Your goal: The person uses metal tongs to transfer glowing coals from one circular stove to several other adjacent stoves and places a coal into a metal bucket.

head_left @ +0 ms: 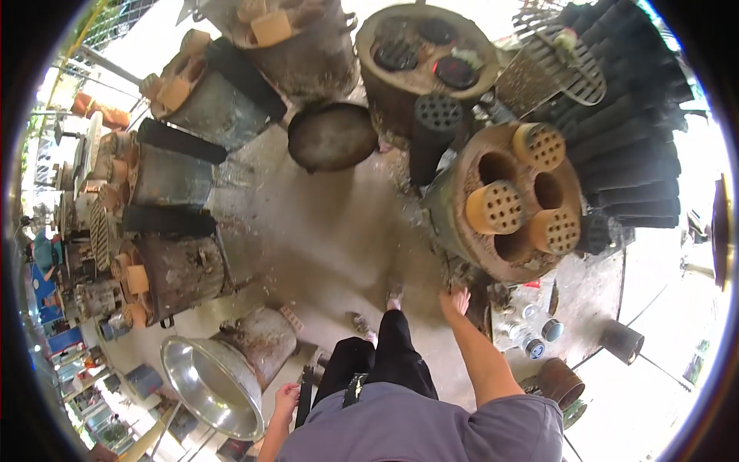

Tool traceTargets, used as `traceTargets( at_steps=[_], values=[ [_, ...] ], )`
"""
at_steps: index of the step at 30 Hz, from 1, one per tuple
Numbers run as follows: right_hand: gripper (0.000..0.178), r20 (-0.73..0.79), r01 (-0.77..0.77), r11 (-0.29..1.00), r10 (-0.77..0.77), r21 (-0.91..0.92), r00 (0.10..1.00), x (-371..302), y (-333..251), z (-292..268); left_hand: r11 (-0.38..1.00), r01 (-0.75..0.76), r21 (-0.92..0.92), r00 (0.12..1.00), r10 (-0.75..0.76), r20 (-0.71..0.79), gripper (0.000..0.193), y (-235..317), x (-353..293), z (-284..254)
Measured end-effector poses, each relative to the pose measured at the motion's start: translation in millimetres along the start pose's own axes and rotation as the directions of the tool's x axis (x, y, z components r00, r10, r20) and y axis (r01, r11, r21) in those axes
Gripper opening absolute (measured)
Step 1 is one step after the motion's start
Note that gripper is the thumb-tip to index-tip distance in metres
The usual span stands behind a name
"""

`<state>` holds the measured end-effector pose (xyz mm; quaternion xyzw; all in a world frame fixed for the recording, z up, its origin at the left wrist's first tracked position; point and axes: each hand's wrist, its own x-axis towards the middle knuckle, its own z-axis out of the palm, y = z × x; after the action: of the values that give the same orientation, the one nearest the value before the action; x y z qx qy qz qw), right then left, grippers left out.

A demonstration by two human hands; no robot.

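Stretched forward, my right hand (456,300) has its fingers apart and nothing visible in it. It is beside the lower side of a large round stove (446,196); contact cannot be made out. Perforated tan clay plugs (494,208) stand on the stove's top, around open round holes. My left hand (287,396) hangs low by my hip with its fingers curled. A dark strip (305,391) lies close beside it, and whether the fingers hold anything is hidden. A shiny metal basin (212,385) rests left of that hand.
Another round stove (369,69) with glowing briquettes stands ahead. A dark shallow pan (332,137) and a cylindrical briquette (435,138) are near it. Black briquettes (631,165) are stacked at the right. Bucket stoves (181,273) line the left. Clear jars (531,339) stand right of my arm.
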<state>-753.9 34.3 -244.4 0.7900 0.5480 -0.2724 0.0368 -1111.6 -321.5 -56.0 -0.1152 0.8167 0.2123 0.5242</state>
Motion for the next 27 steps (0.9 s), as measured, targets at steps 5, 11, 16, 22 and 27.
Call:
traceTargets(
  at_steps=[5, 11, 16, 22, 27],
  values=[
    [0.026, 0.297, 0.06, 0.976, -0.122, 0.208, 0.947, -66, -61, -111, 0.984, -0.176, -0.034, 0.982, 0.178, 0.068, 0.018, 60, 33, -3],
    [0.034, 0.305, -0.127, 0.373, -0.467, 0.919, 0.83, -113, -187, -270, 0.969, -0.118, -0.215, 0.958, 0.168, 0.231, 0.02, 150, 98, -22],
    [0.061, -0.185, 0.302, 0.133, -0.545, 0.944, 0.818, -138, -279, -341, 0.985, -0.159, -0.067, 0.952, 0.171, 0.254, 0.024, 230, 179, -67],
    [0.046, -0.695, 0.736, 0.042, -0.298, 0.675, 0.655, -167, -374, -399, 0.966, -0.243, -0.087, 0.95, 0.255, 0.181, 0.023, 371, 222, -108],
    [0.068, -0.885, 0.86, -0.226, -0.209, 0.457, 0.416, -155, -410, -480, 0.946, -0.313, -0.084, 0.929, 0.324, 0.179, 0.023, 459, 225, -106]
  ],
)
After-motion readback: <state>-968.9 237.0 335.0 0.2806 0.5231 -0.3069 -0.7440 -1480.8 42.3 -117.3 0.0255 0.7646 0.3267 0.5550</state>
